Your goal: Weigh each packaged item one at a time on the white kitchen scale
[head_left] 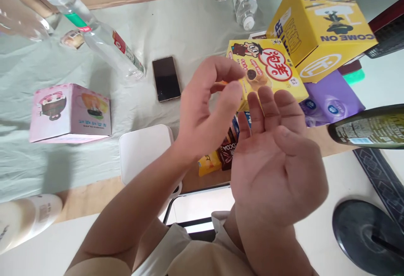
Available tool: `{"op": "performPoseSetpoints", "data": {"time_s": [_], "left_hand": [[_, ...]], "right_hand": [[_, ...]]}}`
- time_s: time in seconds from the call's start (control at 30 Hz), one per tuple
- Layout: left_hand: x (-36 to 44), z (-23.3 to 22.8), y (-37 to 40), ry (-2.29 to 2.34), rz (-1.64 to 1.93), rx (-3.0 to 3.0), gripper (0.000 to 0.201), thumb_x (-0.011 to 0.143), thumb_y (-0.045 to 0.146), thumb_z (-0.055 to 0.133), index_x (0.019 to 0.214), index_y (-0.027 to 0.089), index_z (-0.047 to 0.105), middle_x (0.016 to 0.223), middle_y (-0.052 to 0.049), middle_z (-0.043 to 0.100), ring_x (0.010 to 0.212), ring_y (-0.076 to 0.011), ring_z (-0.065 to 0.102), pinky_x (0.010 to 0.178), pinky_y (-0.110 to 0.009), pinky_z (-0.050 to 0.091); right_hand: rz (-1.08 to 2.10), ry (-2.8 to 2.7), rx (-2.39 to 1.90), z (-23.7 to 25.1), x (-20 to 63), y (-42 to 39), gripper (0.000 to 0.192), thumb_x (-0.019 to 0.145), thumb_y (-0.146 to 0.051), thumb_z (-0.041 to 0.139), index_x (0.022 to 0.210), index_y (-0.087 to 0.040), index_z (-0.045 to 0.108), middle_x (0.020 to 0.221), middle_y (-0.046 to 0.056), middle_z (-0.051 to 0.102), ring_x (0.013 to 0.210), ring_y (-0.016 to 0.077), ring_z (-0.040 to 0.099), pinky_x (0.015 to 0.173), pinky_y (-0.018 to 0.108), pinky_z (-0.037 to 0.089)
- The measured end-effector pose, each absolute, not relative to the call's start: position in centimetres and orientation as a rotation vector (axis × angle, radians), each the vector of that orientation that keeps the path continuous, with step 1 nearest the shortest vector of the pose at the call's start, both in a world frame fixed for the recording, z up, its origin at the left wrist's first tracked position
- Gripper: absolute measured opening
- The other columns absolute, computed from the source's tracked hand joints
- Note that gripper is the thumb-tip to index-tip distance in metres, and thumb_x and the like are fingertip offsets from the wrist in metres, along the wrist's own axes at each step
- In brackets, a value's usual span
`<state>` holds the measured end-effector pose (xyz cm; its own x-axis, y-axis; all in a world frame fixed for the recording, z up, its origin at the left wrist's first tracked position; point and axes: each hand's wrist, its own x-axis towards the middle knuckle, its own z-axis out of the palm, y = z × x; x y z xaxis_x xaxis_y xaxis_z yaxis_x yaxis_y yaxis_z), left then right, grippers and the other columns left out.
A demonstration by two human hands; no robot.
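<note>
My left hand [208, 107] is raised over the table's near side, its fingers curved and parted from the thumb, with nothing seen between them. Beside it my right hand [277, 158] is turned palm up with the fingers stretched out and nothing on the palm. Both hands appear in front of a yellow snack box [274, 63] with a cartoon face, partly covering its near edge; whether they touch it I cannot tell. Partly hidden between the hands are a brown cocoa packet [226, 154], a yellow packet [208, 164] and a bit of blue packaging.
A phone [166, 79] and a white square device [145, 152] lie left of my hands. Farther left are a pink box [69, 114] and a tall clear bottle [104, 36]. To the right are a big yellow carton [325, 32], a purple pack [334, 99] and a green bottle [369, 126].
</note>
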<state>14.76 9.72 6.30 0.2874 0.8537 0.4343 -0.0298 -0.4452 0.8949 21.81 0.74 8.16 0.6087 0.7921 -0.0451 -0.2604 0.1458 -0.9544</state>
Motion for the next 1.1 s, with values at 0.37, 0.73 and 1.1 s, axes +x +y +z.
{"op": "performPoseSetpoints", "data": {"time_s": [0.37, 0.73, 1.1], "left_hand": [[0.3, 8.9, 3.5, 0.908, 1.404, 1.558, 0.02, 0.105, 0.034, 0.06, 0.093, 0.036, 0.077, 0.086, -0.002, 0.071, 0.082, -0.0244, 0.067, 0.076, -0.043, 0.058], [-11.5, 3.9, 7.8, 1.881, 1.832, 1.251, 0.012, 0.092, 0.019, 0.059, 0.103, 0.023, 0.06, 0.118, -0.009, 0.064, 0.127, -0.0264, 0.06, 0.125, -0.046, 0.043], [-14.6, -0.6, 10.1, 1.804, 1.436, 1.102, 0.036, 0.098, 0.039, 0.073, 0.126, 0.028, 0.054, 0.14, -0.009, 0.069, 0.134, -0.0275, 0.065, 0.119, -0.045, 0.052]], "right_hand": [[1.107, -0.706, -1.075, 6.6, 14.7, 1.2, 0.03, 0.084, -0.026, 0.06, 0.113, -0.034, 0.061, 0.151, 0.003, 0.063, 0.158, 0.0294, 0.053, 0.129, 0.06, 0.049], [1.349, -1.085, -1.111, 3.2, 4.7, 2.3, 0.043, 0.096, -0.059, 0.065, 0.134, -0.04, 0.059, 0.163, 0.001, 0.059, 0.161, 0.032, 0.05, 0.131, 0.062, 0.046], [1.444, -1.203, -1.17, 1.7, -0.4, 3.3, 0.05, 0.099, -0.04, 0.065, 0.148, -0.04, 0.057, 0.17, -0.003, 0.054, 0.168, 0.0246, 0.04, 0.142, 0.06, 0.033]]}}
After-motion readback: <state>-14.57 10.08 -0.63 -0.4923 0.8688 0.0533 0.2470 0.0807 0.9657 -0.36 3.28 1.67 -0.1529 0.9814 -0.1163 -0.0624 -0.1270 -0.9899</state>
